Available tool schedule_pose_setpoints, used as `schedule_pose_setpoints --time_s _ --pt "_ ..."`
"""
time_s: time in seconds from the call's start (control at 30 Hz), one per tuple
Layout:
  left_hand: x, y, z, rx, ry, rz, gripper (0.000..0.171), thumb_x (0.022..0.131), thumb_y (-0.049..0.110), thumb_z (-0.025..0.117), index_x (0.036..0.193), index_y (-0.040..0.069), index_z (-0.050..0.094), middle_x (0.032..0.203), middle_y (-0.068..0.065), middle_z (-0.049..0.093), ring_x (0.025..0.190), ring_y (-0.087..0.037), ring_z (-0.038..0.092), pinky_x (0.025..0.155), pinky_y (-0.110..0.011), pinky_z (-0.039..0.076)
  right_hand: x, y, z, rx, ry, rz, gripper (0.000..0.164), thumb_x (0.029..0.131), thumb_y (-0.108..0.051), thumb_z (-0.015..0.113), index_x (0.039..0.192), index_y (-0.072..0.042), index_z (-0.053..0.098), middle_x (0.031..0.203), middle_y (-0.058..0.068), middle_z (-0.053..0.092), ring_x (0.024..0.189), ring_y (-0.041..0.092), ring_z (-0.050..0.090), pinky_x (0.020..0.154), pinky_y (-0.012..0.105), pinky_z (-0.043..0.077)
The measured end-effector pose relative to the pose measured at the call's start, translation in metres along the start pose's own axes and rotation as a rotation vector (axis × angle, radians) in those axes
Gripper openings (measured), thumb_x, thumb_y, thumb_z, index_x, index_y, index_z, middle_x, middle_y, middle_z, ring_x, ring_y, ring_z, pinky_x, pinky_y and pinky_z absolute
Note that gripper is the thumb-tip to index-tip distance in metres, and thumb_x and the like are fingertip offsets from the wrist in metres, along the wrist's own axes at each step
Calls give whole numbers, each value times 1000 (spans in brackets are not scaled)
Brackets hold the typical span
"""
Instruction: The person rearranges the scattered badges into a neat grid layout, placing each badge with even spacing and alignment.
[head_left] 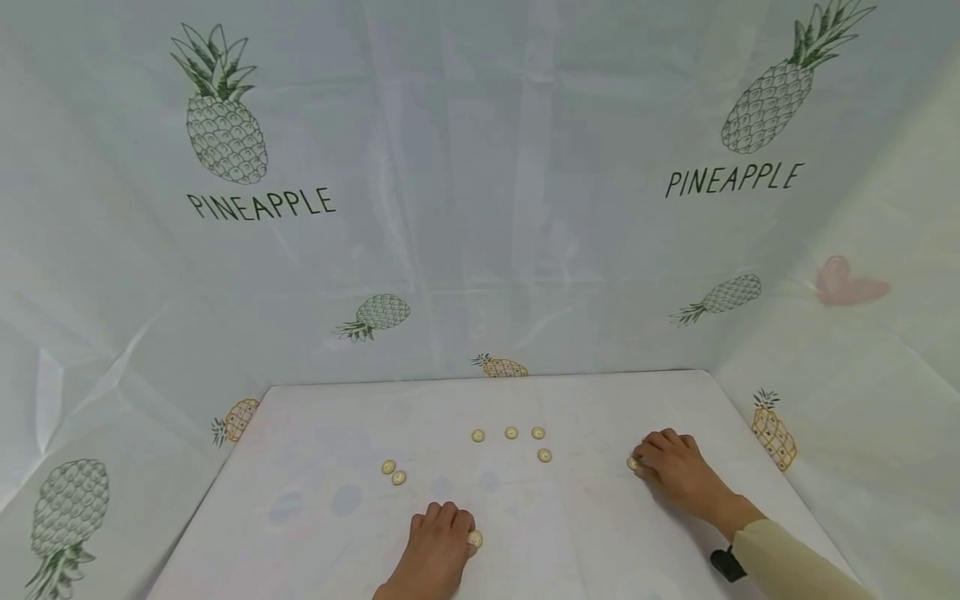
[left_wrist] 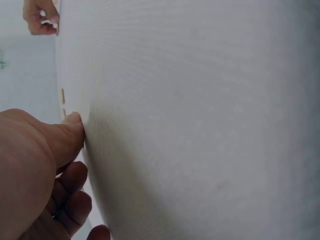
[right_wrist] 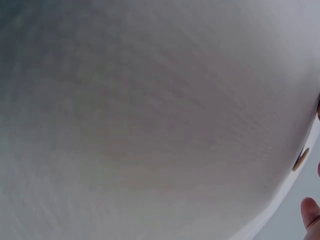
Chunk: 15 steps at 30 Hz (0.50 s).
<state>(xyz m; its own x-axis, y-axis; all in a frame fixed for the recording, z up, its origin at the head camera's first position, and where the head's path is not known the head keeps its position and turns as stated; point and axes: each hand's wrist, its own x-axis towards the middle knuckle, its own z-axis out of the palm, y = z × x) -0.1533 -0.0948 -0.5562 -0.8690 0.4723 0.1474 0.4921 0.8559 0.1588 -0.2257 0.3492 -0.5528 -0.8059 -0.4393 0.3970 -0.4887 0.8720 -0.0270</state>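
Note:
In the head view my left hand (head_left: 431, 546) is low near the front of the table, its fingers bent. It pinches a small round wooden disc (head_left: 475, 539) at its right side. The left wrist view shows the thumb (left_wrist: 70, 135) right at the white surface with the fingers curled behind it. Over on the right side, my right hand (head_left: 678, 471) is low over the table, a similar disc (head_left: 633, 462) at its fingertips. From the right wrist, a disc (right_wrist: 301, 159) lies flat, the thumb (right_wrist: 310, 212) apart from it.
Two discs (head_left: 393, 472) lie close together left of centre. Several more, such as one disc (head_left: 512, 432), lie farther back near the middle. The white table (head_left: 330, 433) meets pineapple-printed curtains (head_left: 480, 208) at its back and sides. A black object (head_left: 727, 564) sits by the right sleeve.

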Motion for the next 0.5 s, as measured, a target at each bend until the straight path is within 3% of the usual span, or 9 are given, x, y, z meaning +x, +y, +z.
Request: schedule_pose_setpoints --time_s 0.2,0.4,0.5 --pt "1 0 0 -14 -9 1 29 89 32 83 103 18 63 90 7 49 87 -13 43 74 -36 38 1 1 0 -5 14 -20 20 87 -18 86 100 -20 72 107 -4 66 101 19 56 81 40 38" --pt "0 -1 2 8 28 16 30 88 33 84 102 18 63 90 7 50 86 -13 42 74 -36 38 7 2 -3 38 -97 45 12 93 -22 81 100 -22 72 105 -7 64 102 20 54 82 42 39" --pt "-1 -1 2 7 46 21 30 88 33 85 101 18 62 90 7 51 86 -13 42 74 -36 39 10 1 -2 24 -89 39 12 93 -23 81 98 -22 70 102 -8 61 100 19 53 82 42 39"
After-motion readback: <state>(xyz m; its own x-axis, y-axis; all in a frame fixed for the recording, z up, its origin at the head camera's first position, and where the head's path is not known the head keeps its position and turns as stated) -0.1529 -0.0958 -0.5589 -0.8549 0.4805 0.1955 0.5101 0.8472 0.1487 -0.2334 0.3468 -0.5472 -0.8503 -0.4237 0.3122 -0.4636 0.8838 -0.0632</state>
